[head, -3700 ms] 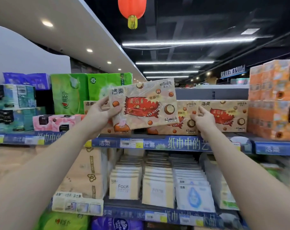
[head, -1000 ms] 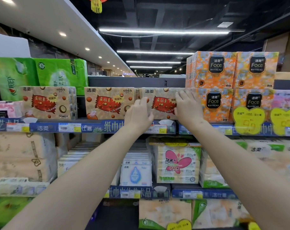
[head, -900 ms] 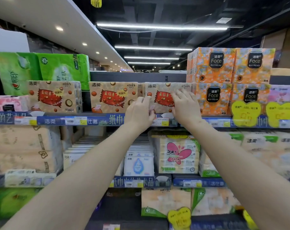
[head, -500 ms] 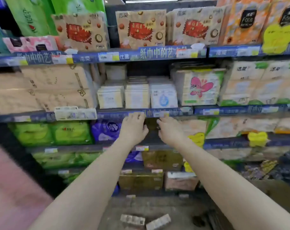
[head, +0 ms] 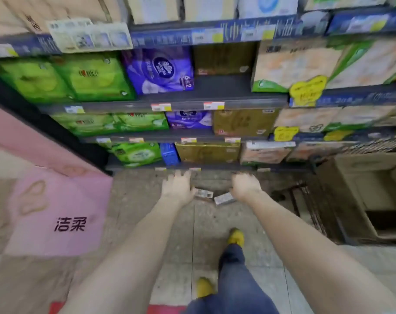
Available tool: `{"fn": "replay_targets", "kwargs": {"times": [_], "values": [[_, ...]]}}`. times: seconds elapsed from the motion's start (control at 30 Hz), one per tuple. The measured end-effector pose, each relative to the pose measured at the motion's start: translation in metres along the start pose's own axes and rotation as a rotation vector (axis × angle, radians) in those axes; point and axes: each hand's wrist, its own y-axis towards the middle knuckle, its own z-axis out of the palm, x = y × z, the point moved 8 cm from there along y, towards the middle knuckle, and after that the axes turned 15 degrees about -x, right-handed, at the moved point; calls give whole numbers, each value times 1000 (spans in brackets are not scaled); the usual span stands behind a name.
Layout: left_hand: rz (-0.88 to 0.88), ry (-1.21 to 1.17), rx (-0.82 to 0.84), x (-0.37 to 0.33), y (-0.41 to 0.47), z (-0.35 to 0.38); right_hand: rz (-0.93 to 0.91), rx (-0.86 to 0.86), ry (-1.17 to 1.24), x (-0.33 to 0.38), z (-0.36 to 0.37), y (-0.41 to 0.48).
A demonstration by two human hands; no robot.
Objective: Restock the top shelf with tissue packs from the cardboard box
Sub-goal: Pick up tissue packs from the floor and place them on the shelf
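My view points down at the floor in front of the lower shelves; the top shelf is out of frame. My left hand (head: 177, 188) and my right hand (head: 245, 185) hang side by side over the floor, fingers spread, holding nothing. An open brown cardboard box (head: 360, 191) stands at the right on a wire cart (head: 310, 205); its inside is dark and no packs show in it. A pink cardboard box (head: 56, 211) with printed characters sits on the floor at the left.
Two small packets (head: 215, 197) lie on the floor between my hands. Lower shelves hold green packs (head: 86, 78), purple packs (head: 160, 69) and gold boxes (head: 244, 122). My leg and yellow shoes (head: 235, 237) are below.
My hands left the red-and-beige packs on the top shelf and dropped down empty. The view swung from the top shelf to the floor and the boxes.
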Motion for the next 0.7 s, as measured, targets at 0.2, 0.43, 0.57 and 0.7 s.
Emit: {"fn": "replay_targets", "kwargs": {"times": [0.2, 0.43, 0.57, 0.7], "values": [[-37, -30, 142, -11, 29, 86, 92, 145, 60, -39, 85, 18], [-46, 18, 231, -12, 98, 181, 156, 219, 74, -101, 182, 79], [-88, 21, 270, 4, 118, 246, 205, 249, 52, -128, 248, 115], [-100, 50, 323, 30, 135, 326, 200, 255, 35, -139, 321, 149]]}}
